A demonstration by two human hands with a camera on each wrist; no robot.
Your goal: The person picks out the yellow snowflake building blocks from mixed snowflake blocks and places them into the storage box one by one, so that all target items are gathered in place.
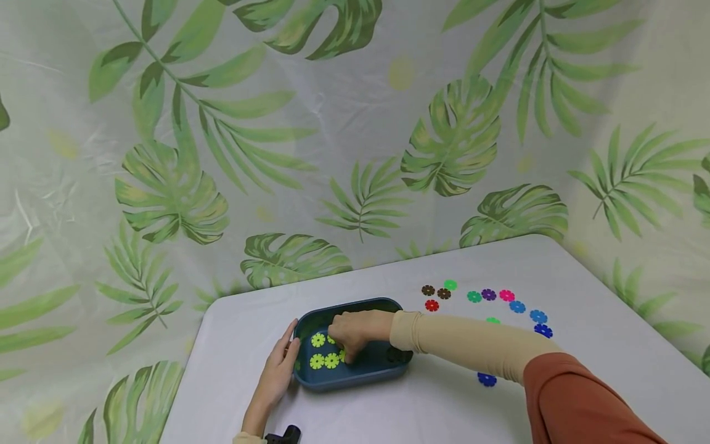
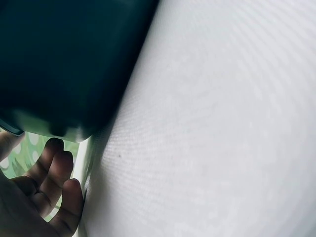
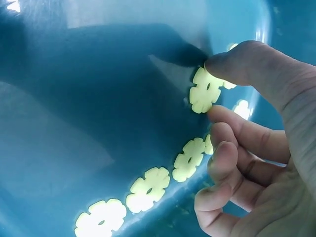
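Note:
A dark blue tray [image 1: 355,383] with rounded ends holds several yellow-green notched plastic discs [image 1: 317,361] on its floor. My right hand [image 1: 359,330] reaches into it. In the right wrist view, thumb and index finger pinch one yellow notched disc [image 3: 205,90] by its edges, down at the tray floor, while the other fingers curl loosely. At the tray's left end, my left hand [image 1: 275,370] touches the outside of the wall and the rim. Its lower fingers [image 2: 60,170] are bent slightly, apart from the tray wall in the left wrist view.
To the right of the tray, notched discs in several colours lie on the white table [image 1: 444,407], including a brown disc [image 1: 428,290], a red disc [image 1: 431,305] and a pink disc [image 1: 507,295]. My right forearm [image 1: 466,340] crosses above some. A leaf-patterned curtain [image 1: 355,123] hangs behind.

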